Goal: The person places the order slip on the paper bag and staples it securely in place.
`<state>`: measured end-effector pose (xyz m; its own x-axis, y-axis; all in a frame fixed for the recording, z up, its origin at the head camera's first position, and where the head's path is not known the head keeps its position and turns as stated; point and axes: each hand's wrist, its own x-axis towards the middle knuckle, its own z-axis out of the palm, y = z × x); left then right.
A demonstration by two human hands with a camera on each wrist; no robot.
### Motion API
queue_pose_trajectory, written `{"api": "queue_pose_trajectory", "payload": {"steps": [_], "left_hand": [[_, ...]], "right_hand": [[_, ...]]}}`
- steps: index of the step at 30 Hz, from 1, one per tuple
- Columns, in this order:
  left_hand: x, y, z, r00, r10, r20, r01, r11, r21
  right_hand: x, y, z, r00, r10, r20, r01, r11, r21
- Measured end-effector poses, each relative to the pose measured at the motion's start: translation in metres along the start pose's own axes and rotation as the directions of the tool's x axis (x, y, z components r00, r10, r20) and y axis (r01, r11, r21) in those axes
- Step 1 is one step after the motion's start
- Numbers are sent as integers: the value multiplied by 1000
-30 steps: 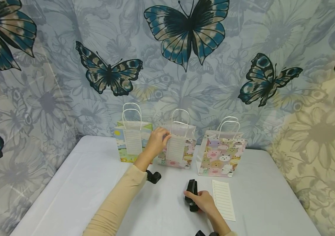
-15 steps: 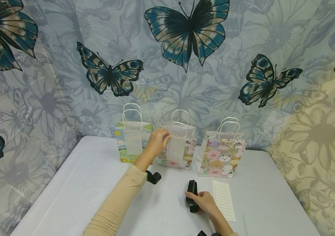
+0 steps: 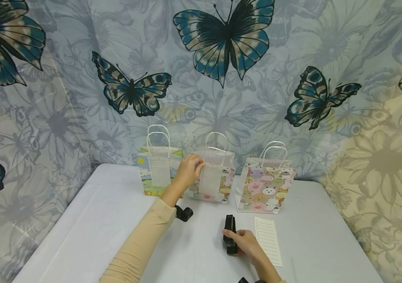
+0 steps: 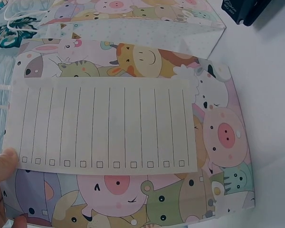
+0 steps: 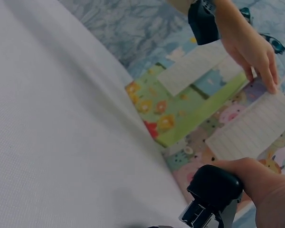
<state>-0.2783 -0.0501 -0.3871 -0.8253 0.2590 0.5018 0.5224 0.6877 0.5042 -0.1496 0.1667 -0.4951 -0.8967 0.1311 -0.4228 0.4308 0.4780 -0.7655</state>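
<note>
In the head view my left hand [image 3: 188,169] pinches a lined checklist sheet [image 3: 210,179] at its upper left corner, against the front of the middle gift bag [image 3: 227,177]. Printed with cartoon animals, this bag stands upright. The left wrist view shows my thumb on the corner of the sheet, whose lines end in small checkboxes; most of the fingers are hidden. My right hand [image 3: 245,240] grips a black stapler [image 3: 230,234] over the table, in front of the bags and apart from them. The stapler's front end [image 5: 213,187] shows in the right wrist view.
To the left stands a green and blue gift bag [image 3: 146,182] with a checklist sheet [image 3: 160,171] on its front. A second animal-print bag [image 3: 266,188] is at the right. One loose checklist sheet [image 3: 268,240] lies on the white table [image 3: 91,236] beside my right hand.
</note>
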Motion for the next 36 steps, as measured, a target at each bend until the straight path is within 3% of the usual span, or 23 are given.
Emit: {"api": "queue_pose_trajectory", "payload": {"steps": [26,36], "left_hand": [[-1,0,0,1000,-18,5,18,1000,7],[0,0,2,1000,-14,-2,14,1000,5]], "right_hand": [[-6,-21,-14,996,-48,73,38,990,136],[-8,-32,-19,990,-101,101,82,981,177]]}}
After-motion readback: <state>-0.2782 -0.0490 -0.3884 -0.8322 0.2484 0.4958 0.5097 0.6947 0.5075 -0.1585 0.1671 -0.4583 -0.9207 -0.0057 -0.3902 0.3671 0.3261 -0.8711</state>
